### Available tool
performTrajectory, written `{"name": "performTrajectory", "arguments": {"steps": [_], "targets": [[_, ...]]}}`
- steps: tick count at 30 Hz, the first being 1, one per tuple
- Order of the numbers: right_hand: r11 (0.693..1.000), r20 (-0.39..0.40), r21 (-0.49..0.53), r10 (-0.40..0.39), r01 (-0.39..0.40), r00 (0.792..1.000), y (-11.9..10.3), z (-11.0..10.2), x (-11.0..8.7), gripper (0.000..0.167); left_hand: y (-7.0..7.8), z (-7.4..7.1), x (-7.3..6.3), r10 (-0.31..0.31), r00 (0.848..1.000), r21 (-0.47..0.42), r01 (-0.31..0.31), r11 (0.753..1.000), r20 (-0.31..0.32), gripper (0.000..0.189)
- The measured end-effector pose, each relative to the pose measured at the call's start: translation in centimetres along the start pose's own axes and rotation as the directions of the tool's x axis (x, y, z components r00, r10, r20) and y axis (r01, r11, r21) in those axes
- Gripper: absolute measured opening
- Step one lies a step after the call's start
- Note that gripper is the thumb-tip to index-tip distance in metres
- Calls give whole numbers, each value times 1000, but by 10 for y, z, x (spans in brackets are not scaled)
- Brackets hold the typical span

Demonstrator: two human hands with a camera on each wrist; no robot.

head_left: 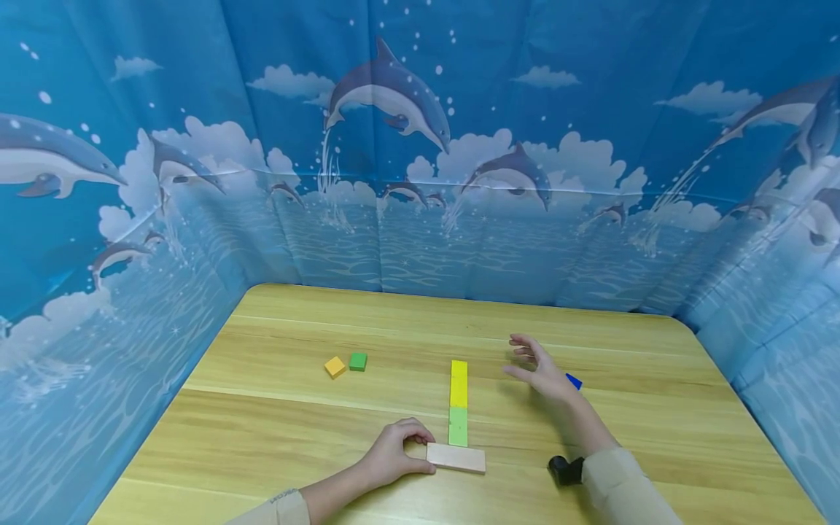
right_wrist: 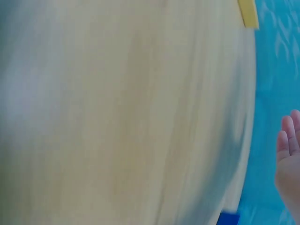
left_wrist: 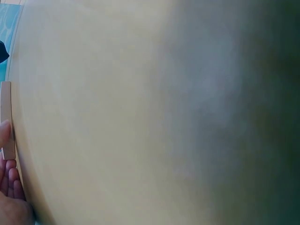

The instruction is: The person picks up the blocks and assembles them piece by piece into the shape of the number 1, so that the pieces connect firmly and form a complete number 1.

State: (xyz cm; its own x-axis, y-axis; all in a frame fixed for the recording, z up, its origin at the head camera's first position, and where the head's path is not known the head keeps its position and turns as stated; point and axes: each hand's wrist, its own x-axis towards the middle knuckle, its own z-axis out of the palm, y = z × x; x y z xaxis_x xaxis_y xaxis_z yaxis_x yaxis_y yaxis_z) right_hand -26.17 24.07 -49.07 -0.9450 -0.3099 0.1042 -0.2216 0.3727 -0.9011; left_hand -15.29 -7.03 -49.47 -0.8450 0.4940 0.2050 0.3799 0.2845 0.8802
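Note:
A pale wooden block (head_left: 456,458) lies crosswise near the front of the table. My left hand (head_left: 394,453) pinches its left end, thumb on the near side and fingers on the far side; part of this grip also shows at the left wrist view's edge. Beyond the block, a light green block (head_left: 458,426) and a yellow one (head_left: 459,383) form a straight line running away from it. My right hand (head_left: 541,372) hovers to the right of the yellow block, fingers spread and holding nothing. Beside that wrist lies a blue block (head_left: 574,381), partly hidden by the arm.
An orange block (head_left: 335,367) and a green block (head_left: 358,362) sit side by side at the left on the wooden table (head_left: 262,415). A dolphin-print curtain (head_left: 420,240) surrounds the table's back and sides. A black device (head_left: 566,471) is at the right wrist.

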Motion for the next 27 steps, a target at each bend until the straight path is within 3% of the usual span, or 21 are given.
{"name": "performTrajectory", "arguments": {"steps": [8, 14, 27], "targets": [[998, -116, -61, -5, -2, 993, 12, -33, -24, 65, 0, 1, 2, 2, 1000, 0, -2, 1000, -7, 27], [992, -181, -86, 73, -90, 981, 22, -55, -44, 67, -2, 3, 3, -10, 1000, -8, 10, 1000, -4, 28], [972, -183, -150, 152, -181, 971, 45, -74, -61, 75, -5, 11, 6, -16, 1000, 1, 16, 1000, -17, 28]]}}
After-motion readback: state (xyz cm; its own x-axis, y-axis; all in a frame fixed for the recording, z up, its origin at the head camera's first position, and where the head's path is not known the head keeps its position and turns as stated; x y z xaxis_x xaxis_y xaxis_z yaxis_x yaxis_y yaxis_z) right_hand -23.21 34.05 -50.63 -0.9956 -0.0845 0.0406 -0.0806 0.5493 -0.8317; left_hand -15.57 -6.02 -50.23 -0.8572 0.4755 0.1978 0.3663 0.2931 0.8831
